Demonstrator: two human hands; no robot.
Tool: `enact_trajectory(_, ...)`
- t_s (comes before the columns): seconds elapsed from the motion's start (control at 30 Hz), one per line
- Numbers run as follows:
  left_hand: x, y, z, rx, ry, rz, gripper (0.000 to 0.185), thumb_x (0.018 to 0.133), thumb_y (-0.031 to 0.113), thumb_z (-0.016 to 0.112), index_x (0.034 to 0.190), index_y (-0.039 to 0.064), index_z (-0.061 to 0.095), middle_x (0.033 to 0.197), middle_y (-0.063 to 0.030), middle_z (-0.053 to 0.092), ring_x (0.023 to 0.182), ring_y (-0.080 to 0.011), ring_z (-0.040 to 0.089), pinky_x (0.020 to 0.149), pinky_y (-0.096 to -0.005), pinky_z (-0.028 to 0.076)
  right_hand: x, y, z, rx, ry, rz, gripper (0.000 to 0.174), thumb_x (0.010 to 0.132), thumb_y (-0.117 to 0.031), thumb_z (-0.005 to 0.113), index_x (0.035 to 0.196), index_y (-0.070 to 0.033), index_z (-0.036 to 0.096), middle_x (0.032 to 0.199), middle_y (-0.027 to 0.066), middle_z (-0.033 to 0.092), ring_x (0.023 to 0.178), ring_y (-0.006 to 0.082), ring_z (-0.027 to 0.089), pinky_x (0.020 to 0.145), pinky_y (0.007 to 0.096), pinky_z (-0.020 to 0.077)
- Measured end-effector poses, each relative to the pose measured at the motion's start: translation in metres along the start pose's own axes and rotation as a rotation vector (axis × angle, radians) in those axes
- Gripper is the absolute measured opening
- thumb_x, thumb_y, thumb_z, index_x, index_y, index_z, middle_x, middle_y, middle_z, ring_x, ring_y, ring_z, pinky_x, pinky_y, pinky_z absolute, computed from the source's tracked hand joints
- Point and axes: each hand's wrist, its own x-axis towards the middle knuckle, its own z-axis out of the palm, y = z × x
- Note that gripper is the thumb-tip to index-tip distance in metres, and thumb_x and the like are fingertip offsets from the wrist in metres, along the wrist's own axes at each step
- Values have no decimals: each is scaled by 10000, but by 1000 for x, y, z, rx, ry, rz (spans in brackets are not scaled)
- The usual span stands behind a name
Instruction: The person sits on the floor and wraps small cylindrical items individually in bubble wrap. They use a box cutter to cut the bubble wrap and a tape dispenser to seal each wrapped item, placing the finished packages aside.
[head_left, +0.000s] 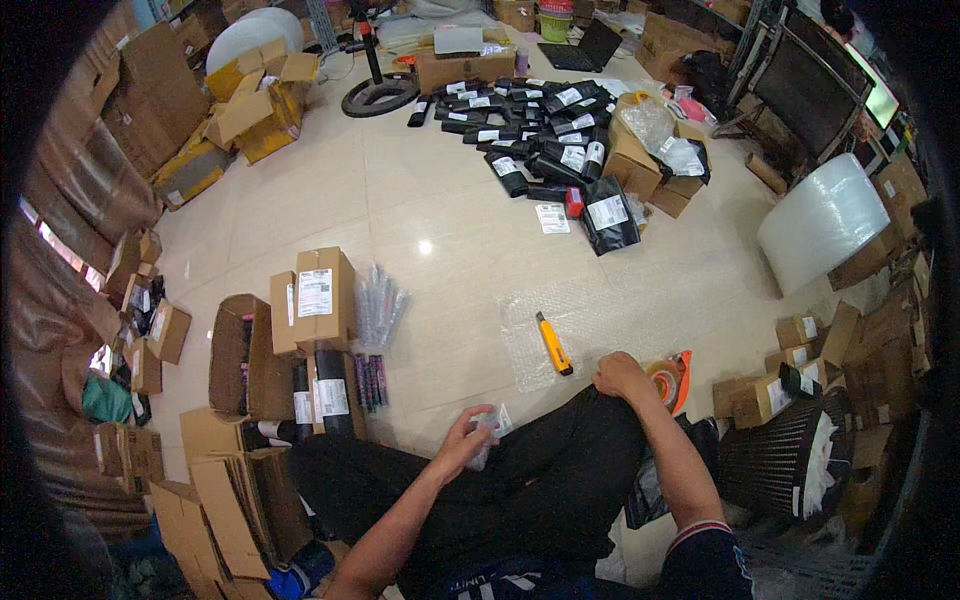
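My left hand (459, 442) is above my lap, closed around a small bubble-wrapped item (481, 444); its contents cannot be made out. By my bent knee, my right hand (621, 373) is curled into a fist with nothing visible in it. Just right of that wrist, an orange tape dispenser (681, 382) rests on the floor. A yellow utility knife (554, 345) lies on a flat sheet of bubble wrap (521, 322) in front of me. Left of these are several dark printed tubes (370, 381) and a bundle of clear-wrapped sticks (381, 307).
Labelled cartons (324, 300) and an open carton (262, 360) stand at left, beside flattened cardboard (225, 517). Black labelled parcels (555, 142) are heaped ahead. A bubble-wrap roll (817, 225) and a dark basket (772, 457) stand at right. Farther back sits a laptop (581, 56).
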Motion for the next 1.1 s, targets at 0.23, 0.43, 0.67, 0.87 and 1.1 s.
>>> enact_trajectory(0.23, -9, 5, 0, -64, -25, -17, 575, 1029, 87, 643, 1556, 200, 442, 1307, -157, 633, 1177, -231, 622, 988, -380, 517, -11, 1, 6, 41, 179, 27, 378, 941, -247, 564, 1082, 50, 749, 1116, 255, 739, 1081, 454, 697, 1001, 536, 554)
enact_trajectory(0.43, -6, 10, 4, -116, -45, -44, 601, 1032, 61, 624, 1576, 223, 425, 1299, -153, 601, 1151, -220, 595, 998, -369, 511, -13, -3, -7, 26, 84, 102, 395, 943, -282, 584, 1026, 59, 766, 1056, 267, 752, 1053, 441, 709, 996, 527, 555)
enact_trajectory(0.67, -9, 8, -2, -93, 0, -30, 607, 1033, 90, 633, 1587, 251, 446, 1295, -147, 578, 1154, -212, 572, 1003, -375, 513, -45, 81, 13, 544, 570, 408, 357, 953, -271, 631, 1072, 49, 734, 1111, 284, 733, 1075, 480, 684, 956, 524, 541)
enact_trajectory(0.87, 1, 23, 3, -99, -14, 35, 575, 1046, 118, 611, 1593, 220, 467, 1292, -137, 579, 1128, -185, 578, 983, -335, 511, -82, 196, 122, 758, 192, 608, 582, 892, -440, 818, 1165, 29, 605, 1103, 192, 703, 942, 285, 703, 860, 437, 569)
enact_trajectory(1.1, 6, 55, 3, 129, -69, 68, 559, 1040, 127, 581, 1588, 155, 474, 1278, -99, 599, 1092, -155, 591, 956, -330, 516, -65, 191, 143, 935, 583, 453, 627, 853, -273, 871, 1260, 20, 495, 1126, 166, 664, 1016, 288, 665, 880, 430, 552)
